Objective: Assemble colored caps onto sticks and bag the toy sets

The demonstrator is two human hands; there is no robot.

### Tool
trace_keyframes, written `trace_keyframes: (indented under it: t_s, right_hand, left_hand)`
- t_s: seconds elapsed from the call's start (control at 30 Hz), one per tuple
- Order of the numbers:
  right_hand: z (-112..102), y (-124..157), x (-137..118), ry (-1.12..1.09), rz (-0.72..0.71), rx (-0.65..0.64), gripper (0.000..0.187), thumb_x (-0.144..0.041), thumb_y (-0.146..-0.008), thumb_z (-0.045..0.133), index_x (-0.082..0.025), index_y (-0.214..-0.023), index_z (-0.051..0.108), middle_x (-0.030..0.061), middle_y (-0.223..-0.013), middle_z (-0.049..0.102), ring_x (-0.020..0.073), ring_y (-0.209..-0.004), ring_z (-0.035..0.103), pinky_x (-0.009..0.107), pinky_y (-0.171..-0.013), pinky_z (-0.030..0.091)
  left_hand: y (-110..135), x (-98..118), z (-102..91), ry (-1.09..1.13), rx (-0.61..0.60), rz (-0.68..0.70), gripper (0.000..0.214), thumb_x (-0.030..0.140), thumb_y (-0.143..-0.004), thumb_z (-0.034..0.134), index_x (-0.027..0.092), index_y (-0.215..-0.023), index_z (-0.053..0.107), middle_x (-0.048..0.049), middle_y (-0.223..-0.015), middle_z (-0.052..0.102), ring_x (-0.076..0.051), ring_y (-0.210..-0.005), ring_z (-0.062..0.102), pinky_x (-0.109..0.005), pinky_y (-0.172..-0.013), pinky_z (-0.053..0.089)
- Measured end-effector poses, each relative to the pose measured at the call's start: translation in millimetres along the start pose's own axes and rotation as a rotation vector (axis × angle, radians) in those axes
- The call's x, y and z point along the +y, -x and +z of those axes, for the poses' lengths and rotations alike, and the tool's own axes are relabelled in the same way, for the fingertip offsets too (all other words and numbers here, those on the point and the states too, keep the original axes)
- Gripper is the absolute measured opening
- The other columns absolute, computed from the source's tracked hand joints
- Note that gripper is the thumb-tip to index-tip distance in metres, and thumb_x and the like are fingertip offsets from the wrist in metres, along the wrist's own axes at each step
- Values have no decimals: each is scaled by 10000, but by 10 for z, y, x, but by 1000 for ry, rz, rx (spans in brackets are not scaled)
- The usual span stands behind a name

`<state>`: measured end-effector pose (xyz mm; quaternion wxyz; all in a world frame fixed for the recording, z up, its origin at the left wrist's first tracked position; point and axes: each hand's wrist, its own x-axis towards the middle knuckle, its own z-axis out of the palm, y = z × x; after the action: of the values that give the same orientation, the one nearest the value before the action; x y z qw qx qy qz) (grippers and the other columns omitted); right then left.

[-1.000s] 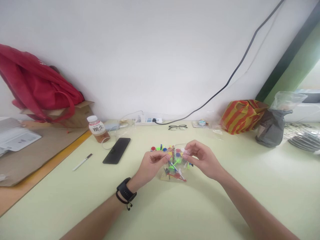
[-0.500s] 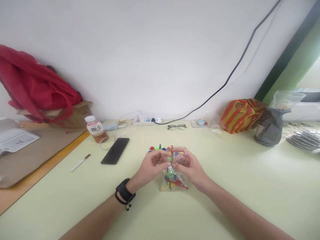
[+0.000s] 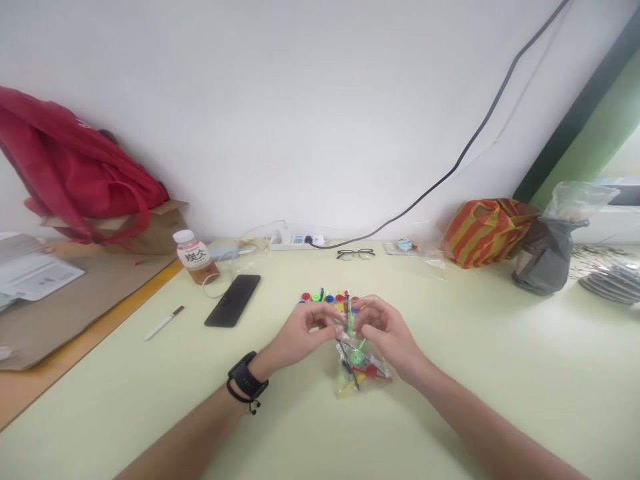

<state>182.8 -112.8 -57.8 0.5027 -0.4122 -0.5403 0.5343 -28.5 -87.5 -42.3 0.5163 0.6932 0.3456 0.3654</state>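
within the last second, the clear bag of coloured bits was drawn nearer. its top was pinched by the left hand; whether it was also held by the curled right hand could not be told. below them, the bits apparently remained bagged, apart from the loose pieces beyond.

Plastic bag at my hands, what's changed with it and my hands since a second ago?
The plastic bag has come nearer to you and slightly to your right. Your right hand has moved in toward your left hand, which stays about where it was. Whether either has let go of the bag is hard to tell. The phone, bottle and glasses stayed put.
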Motion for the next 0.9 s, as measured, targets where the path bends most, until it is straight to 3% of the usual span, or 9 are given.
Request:
trace_keyframes:
  t_s: [0.07,0.2,0.3,0.47,0.67,0.9]
  right_hand:
    - [-37,-13,-49,27,7,-6,330,-127,-709,608,-224,-1022,641,-20,-756,666,175,-735,610,314,-714,487]
    - [-78,-31,-162,61,-2,-39,103,-276,-822,700,-209,-899,712,24,-852,693,204,-846,644,324,-762,500]
    - [-116,-51,-206,112,-11,-73,208,-400,-879,708,-200,-867,765,44,-872,714,202,-844,635,323,-766,490]
    - [-260,-104,-193,88,-5,-96,281,-466,-858,754,-218,-988,781,57,-942,754,198,-822,646,313,-708,495]
    - [-393,-164,-130,48,-18,-77,250,-426,-857,756,-222,-999,783,50,-892,750,181,-748,627,299,-632,488]
    - [-412,-170,-38,22,-69,-74,206,-353,-884,677,-219,-912,831,69,-927,763,213,-844,644,329,-737,508]
  left_hand:
    - [-20,-4,-10,40,48,-2,197,308,-853,793,142,-958,782,-70,-863,750,-182,-813,677,-290,-791,554]
    - [-43,14,-1,101,148,15,229,346,-867,786,147,-979,799,-96,-955,773,-192,-870,687,-280,-792,557]
    - [-50,9,-3,138,152,36,251,344,-861,797,162,-1034,795,-87,-961,774,-185,-868,687,-276,-789,557]
    - [-63,-24,-59,133,175,25,200,330,-846,815,145,-917,788,-69,-878,758,-162,-806,669,-258,-756,543]
    - [-87,-35,-131,141,170,18,206,328,-856,800,168,-985,794,-66,-879,768,-163,-793,675,-248,-710,527]
    - [-72,-87,-162,238,208,27,200,321,-931,691,157,-936,806,-66,-827,748,-175,-812,678,-272,-764,536]
